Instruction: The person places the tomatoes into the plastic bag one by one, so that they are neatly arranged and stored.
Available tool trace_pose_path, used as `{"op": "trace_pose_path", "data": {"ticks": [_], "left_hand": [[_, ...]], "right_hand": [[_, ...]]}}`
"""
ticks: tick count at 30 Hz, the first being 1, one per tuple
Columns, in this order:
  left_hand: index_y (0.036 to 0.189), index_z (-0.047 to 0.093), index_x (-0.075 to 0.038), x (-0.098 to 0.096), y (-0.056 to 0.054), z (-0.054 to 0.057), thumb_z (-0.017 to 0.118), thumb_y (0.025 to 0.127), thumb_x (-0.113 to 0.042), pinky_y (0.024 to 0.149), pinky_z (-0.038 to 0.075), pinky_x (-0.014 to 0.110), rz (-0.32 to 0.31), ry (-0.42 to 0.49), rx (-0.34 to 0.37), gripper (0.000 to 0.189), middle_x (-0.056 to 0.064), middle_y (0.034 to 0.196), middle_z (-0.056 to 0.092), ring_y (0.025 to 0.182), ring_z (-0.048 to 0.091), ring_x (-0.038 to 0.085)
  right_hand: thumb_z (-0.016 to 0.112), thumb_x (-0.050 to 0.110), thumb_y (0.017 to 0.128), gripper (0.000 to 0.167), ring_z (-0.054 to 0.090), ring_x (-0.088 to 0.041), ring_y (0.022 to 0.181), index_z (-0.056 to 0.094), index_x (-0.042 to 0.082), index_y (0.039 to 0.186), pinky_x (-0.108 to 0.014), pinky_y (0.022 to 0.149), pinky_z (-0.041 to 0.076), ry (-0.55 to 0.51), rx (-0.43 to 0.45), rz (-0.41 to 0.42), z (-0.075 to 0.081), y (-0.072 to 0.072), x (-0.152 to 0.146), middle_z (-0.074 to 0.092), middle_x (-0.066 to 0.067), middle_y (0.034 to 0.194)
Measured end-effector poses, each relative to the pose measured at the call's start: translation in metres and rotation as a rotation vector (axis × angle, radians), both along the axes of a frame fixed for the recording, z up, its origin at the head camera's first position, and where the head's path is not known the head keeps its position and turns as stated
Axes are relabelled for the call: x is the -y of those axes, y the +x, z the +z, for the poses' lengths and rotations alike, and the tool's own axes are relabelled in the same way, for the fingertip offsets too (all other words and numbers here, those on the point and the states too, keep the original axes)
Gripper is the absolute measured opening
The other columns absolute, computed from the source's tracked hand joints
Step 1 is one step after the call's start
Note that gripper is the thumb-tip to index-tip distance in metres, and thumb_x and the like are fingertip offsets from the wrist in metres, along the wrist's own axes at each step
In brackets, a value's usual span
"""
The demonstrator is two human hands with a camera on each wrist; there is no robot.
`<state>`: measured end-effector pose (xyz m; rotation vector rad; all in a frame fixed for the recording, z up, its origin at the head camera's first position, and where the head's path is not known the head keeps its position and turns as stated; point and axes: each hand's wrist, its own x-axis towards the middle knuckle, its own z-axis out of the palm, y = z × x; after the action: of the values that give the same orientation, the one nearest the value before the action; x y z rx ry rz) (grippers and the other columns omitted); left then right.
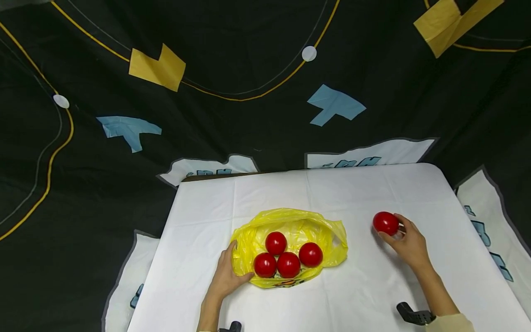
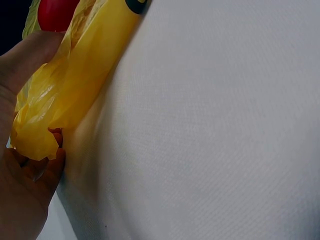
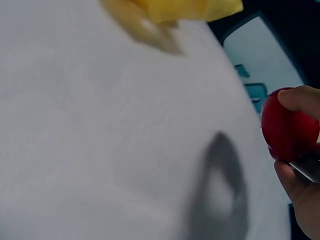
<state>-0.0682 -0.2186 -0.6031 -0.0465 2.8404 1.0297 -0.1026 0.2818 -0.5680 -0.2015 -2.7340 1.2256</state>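
A yellow plastic bag point(image 1: 332, 226) lies spread on the white table with its mouth facing up. Several glossy red balls point(image 1: 288, 264) sit together in it. My left hand point(image 1: 228, 272) holds the bag's left side. In the left wrist view, the thumb lies over the yellow plastic point(image 2: 75, 95) and the fingers are curled at its lower end. To the right of the bag, my right hand point(image 1: 408, 242) grips another red ball point(image 1: 385, 223) between thumb and fingers. The right wrist view shows this ball point(image 3: 287, 125) held above the tabletop, with a shadow below.
The white-covered table point(image 1: 361, 290) ends at a dark cloth backdrop point(image 1: 249, 129) with yellow and blue paper shapes. White printed panels point(image 1: 373, 154) hang along its back and sides. A black wrist device point(image 1: 415, 316) is strapped on the right wrist.
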Motion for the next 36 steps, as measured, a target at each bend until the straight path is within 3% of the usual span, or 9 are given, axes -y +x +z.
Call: {"op": "trace_pose_path", "data": {"ticks": [4,6,17,20,24,27,31,36], "left_hand": [[0.150,0.020,-0.016,0.001,-0.001,-0.001,0.083,0.062,-0.047,0.099,0.041,0.047,-0.001,-0.002,0.001,0.113,0.011,0.132,0.042,0.119,0.045,0.027],[0.151,0.020,-0.016,0.001,-0.001,-0.001,0.083,0.062,-0.047,0.099,0.041,0.047,-0.002,-0.001,0.002,0.113,0.012,0.132,0.042,0.119,0.045,0.028],[0.150,0.021,-0.016,0.001,0.000,-0.001,0.084,0.062,-0.046,0.097,0.043,0.048,0.002,0.003,-0.018,0.113,0.011,0.130,0.042,0.117,0.047,0.027],[0.150,0.021,-0.016,0.000,0.000,-0.001,0.084,0.061,-0.046,0.097,0.043,0.048,0.004,-0.002,-0.015,0.113,0.011,0.130,0.042,0.116,0.047,0.027],[0.151,0.020,-0.017,0.000,0.001,0.000,0.083,0.061,-0.046,0.097,0.043,0.047,0.012,-0.007,0.004,0.113,0.011,0.131,0.042,0.117,0.047,0.026],[0.150,0.020,-0.017,-0.001,0.000,0.001,0.084,0.061,-0.044,0.097,0.043,0.046,0.016,-0.005,0.011,0.113,0.010,0.131,0.042,0.117,0.047,0.026],[0.150,0.020,-0.015,-0.001,0.000,0.001,0.084,0.061,-0.045,0.097,0.043,0.047,0.012,0.005,0.008,0.114,0.011,0.131,0.042,0.117,0.047,0.027],[0.150,0.021,-0.015,-0.001,0.000,0.001,0.084,0.061,-0.045,0.096,0.044,0.046,0.010,0.005,0.000,0.113,0.011,0.129,0.043,0.114,0.048,0.026]], "right_hand": [[0.077,0.026,0.080,0.071,0.054,-0.042,0.105,0.043,-0.004,0.135,-0.010,0.074,0.042,-0.013,-0.054,0.014,0.012,0.003,0.005,0.049,-0.026,0.124],[0.077,0.026,0.079,0.071,0.053,-0.040,0.105,0.044,-0.003,0.135,-0.003,0.072,0.037,-0.019,-0.069,0.025,0.018,0.004,0.009,0.050,-0.024,0.124],[0.082,0.022,0.075,0.072,0.055,-0.035,0.102,0.046,0.002,0.134,0.000,0.072,0.034,-0.011,-0.113,0.095,0.046,0.012,0.038,0.052,-0.020,0.121],[0.083,0.024,0.073,0.073,0.055,-0.032,0.101,0.048,0.003,0.133,-0.002,0.073,0.037,-0.005,-0.119,0.115,0.052,0.013,0.048,0.054,-0.017,0.119],[0.083,0.029,0.072,0.073,0.055,-0.030,0.101,0.049,0.005,0.132,-0.016,0.077,0.050,-0.004,-0.111,0.151,0.058,0.013,0.062,0.054,-0.015,0.120],[0.084,0.030,0.072,0.073,0.056,-0.028,0.101,0.049,0.006,0.132,-0.019,0.078,0.052,-0.016,-0.109,0.184,0.061,0.013,0.073,0.054,-0.013,0.120],[0.085,0.025,0.070,0.072,0.057,-0.025,0.101,0.050,0.008,0.131,-0.014,0.077,0.048,-0.044,-0.115,0.227,0.063,0.011,0.085,0.055,-0.009,0.119],[0.086,0.024,0.069,0.072,0.058,-0.023,0.099,0.051,0.010,0.131,-0.021,0.078,0.052,-0.069,-0.119,0.269,0.065,0.011,0.096,0.056,-0.007,0.118]]}}
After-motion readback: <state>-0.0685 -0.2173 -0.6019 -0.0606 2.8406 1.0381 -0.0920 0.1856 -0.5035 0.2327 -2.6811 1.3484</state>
